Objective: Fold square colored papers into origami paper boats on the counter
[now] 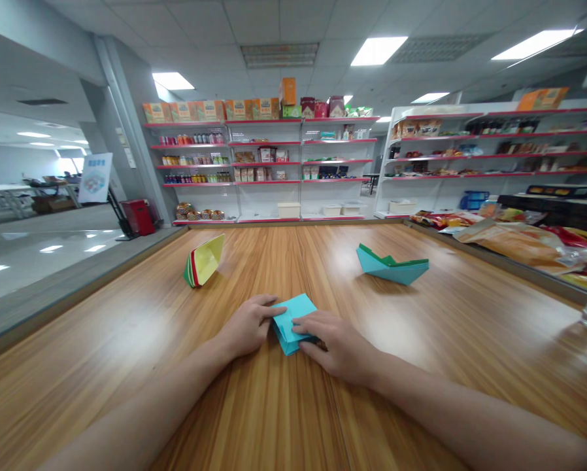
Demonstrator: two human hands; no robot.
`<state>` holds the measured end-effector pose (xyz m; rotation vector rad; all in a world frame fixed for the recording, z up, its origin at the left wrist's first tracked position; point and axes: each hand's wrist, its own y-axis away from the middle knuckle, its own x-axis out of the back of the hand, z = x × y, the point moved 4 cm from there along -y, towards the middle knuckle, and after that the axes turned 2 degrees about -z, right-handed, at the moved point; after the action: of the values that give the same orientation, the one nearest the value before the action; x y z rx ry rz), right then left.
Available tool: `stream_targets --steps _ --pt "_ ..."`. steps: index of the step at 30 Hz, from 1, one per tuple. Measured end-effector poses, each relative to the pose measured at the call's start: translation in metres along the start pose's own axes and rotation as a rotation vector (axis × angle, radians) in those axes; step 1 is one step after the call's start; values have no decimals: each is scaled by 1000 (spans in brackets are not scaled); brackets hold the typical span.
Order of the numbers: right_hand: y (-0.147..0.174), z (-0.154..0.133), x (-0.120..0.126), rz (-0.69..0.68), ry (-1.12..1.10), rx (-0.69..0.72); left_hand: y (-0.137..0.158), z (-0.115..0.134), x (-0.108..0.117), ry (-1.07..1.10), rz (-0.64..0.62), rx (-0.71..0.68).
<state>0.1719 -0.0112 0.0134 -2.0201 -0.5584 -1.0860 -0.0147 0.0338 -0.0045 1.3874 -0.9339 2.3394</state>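
Presently, in the head view, the left hand (247, 327) holds the left edge of a blue folded paper (301, 306), and the right hand (340, 343) holds it from the right, its fingers placed on top. This paper is on the wooden bench (278, 418), between the two arms. Farther away, a yellow-and-green paper boat (208, 261) stands tilted at left, and a blue-and-green paper boat (394, 269) rests at right.
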Motion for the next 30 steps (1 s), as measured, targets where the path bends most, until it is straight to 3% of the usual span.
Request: stream_targets --steps 6,11,15,23,30 --pt "-1 1 2 31 -46 -37 4 28 12 70 -3 -275" --pt "0 5 1 32 -107 -53 4 31 8 106 -3 -279" --pt "1 6 -1 9 -110 -51 5 33 7 106 -26 -362" --pt "0 5 -2 -48 -106 -42 3 36 9 110 -63 -347" --pt "3 0 2 -7 -56 -101 -1 38 13 171 21 -200"
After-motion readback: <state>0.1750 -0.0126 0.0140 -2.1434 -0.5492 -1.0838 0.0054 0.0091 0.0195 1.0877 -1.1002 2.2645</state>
